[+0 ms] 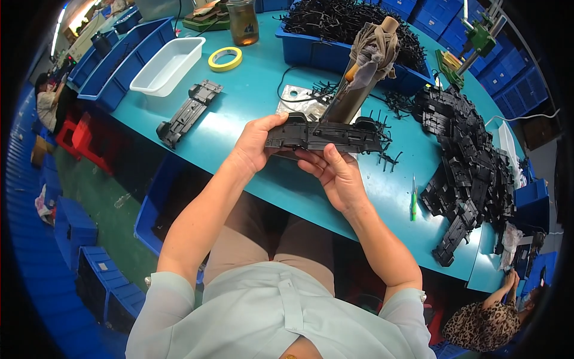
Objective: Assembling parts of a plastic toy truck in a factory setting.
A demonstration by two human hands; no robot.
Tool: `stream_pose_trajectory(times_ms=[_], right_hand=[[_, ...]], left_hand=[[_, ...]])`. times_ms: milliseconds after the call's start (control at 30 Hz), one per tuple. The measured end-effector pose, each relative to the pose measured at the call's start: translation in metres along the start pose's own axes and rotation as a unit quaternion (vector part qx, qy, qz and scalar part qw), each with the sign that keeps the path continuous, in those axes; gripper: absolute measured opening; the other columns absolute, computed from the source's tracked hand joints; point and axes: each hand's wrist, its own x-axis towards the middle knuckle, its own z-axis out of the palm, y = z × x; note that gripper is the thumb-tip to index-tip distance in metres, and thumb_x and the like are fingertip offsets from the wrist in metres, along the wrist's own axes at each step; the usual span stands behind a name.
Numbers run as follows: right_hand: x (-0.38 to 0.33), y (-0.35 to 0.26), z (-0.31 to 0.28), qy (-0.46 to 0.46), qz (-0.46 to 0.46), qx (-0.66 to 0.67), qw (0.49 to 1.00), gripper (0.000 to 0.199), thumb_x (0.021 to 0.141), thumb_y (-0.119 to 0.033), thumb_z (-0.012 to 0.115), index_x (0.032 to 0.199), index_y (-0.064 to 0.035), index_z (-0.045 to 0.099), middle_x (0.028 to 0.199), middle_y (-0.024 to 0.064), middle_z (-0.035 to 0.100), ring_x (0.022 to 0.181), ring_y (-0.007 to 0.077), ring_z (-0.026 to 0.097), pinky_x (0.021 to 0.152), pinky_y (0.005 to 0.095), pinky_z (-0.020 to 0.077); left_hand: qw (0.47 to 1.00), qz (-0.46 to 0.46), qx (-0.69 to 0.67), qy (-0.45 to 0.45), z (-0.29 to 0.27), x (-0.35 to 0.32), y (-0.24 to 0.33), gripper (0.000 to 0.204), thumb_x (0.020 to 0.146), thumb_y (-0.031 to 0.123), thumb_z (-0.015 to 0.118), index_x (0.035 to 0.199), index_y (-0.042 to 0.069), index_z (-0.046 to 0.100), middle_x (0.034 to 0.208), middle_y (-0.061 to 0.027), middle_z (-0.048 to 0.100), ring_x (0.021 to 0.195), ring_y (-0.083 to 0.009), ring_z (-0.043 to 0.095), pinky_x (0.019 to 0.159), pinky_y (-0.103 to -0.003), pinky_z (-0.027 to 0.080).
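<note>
My left hand (256,142) grips the left end of a long black plastic toy-car chassis (341,136), thumb on top. My right hand (338,175) holds the same chassis from below near its middle, thumb on the near edge. The chassis lies level above the table edge. Just behind it rises a slanted post-like tool (348,99) wrapped in grey cloth (375,51); a thin rod reaches down to the chassis, and whether it touches I cannot tell. Another black chassis (190,112) lies on the table to the left.
On the green table (245,90), a blue bin (296,51) holds many thin black parts. Chassis pieces (469,161) heap up at right, near a green-handled pointed tool (414,203). Yellow tape (225,59), a white tray (167,66) and a jar (243,24) stand left. Two people sit nearby.
</note>
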Motion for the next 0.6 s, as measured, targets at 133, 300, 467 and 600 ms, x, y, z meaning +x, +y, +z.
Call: stream_pose_trajectory(times_ms=[133, 300, 467, 600], right_hand=[[0.0007, 0.0004, 0.0002, -0.003, 0.003, 0.003, 1.000, 0.046, 0.090, -0.029, 0.064, 0.120, 0.0026, 0.050, 0.115, 0.0147, 0.059, 0.105, 0.0267, 0.061, 0.087, 0.0358, 0.0547], [0.0009, -0.0006, 0.0000, -0.002, 0.002, 0.003, 1.000, 0.045, 0.089, -0.029, 0.064, 0.119, 0.0025, 0.051, 0.115, 0.0148, 0.060, 0.105, 0.0267, 0.061, 0.087, 0.0359, 0.0548], [0.0017, 0.0001, -0.0020, -0.005, -0.001, -0.020, 1.000, 0.046, 0.092, -0.032, 0.059, 0.122, 0.0020, 0.050, 0.116, 0.0172, 0.060, 0.107, 0.0285, 0.061, 0.087, 0.0359, 0.0553], [0.0024, -0.0001, -0.0024, -0.009, 0.001, -0.017, 1.000, 0.047, 0.092, -0.032, 0.059, 0.122, 0.0024, 0.050, 0.115, 0.0171, 0.060, 0.106, 0.0286, 0.061, 0.087, 0.0359, 0.0554]], left_hand=[[1.000, -0.003, 0.003, 0.005, -0.0021, 0.0019, -0.0010, 0.028, 0.086, 0.025, 0.061, 0.099, 0.001, 0.063, 0.090, -0.0104, 0.066, 0.078, -0.0187, 0.065, 0.070, -0.033, 0.056], [1.000, -0.004, 0.007, 0.007, -0.0019, 0.0025, -0.0013, 0.027, 0.086, 0.026, 0.061, 0.099, 0.001, 0.064, 0.090, -0.0101, 0.066, 0.078, -0.0186, 0.065, 0.069, -0.033, 0.056], [1.000, -0.004, 0.013, 0.021, 0.0002, 0.0007, -0.0006, 0.028, 0.086, 0.026, 0.062, 0.099, 0.002, 0.064, 0.089, -0.0098, 0.066, 0.079, -0.0184, 0.065, 0.069, -0.033, 0.056], [1.000, -0.005, 0.013, 0.019, 0.0002, 0.0011, -0.0004, 0.028, 0.085, 0.026, 0.062, 0.098, 0.002, 0.063, 0.089, -0.0096, 0.066, 0.078, -0.0184, 0.065, 0.070, -0.033, 0.056]])
